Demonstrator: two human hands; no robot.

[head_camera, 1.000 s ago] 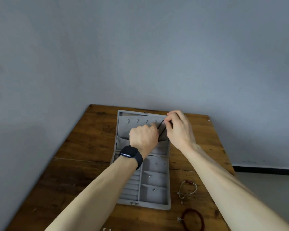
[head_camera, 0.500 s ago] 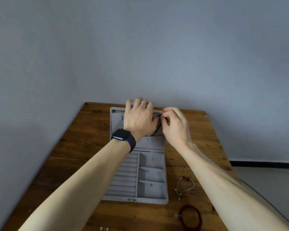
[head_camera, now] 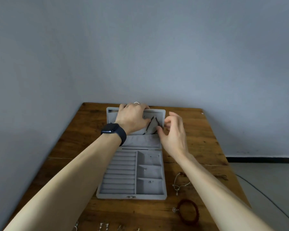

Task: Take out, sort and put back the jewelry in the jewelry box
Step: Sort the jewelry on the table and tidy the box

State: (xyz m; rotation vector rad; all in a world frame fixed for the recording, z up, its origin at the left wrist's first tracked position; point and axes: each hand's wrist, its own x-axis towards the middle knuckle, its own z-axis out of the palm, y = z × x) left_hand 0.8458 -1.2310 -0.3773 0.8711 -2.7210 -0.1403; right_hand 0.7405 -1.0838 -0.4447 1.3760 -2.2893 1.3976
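Wooden surface carries the open grey jewelry box, with its lid laid flat at 12 o'clock. The left hand grips the lid's far rim; the right hand, at the lid's 3 o'clock edge, has loose, spread fingers holding nothing, thumb just beside the dark cord necklace hung from a lid hook into the pocket. Looks like the put-back phase with the necklace about seated: next, right hand to 4 o'clock of the box, light pinch on the string bracelet or beaded bracelet, into a right-side compartment.

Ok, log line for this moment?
left hand: grips lid top edge | right hand: open, beside dark cord necklace in lid | beaded bracelet, string bracelet: on table
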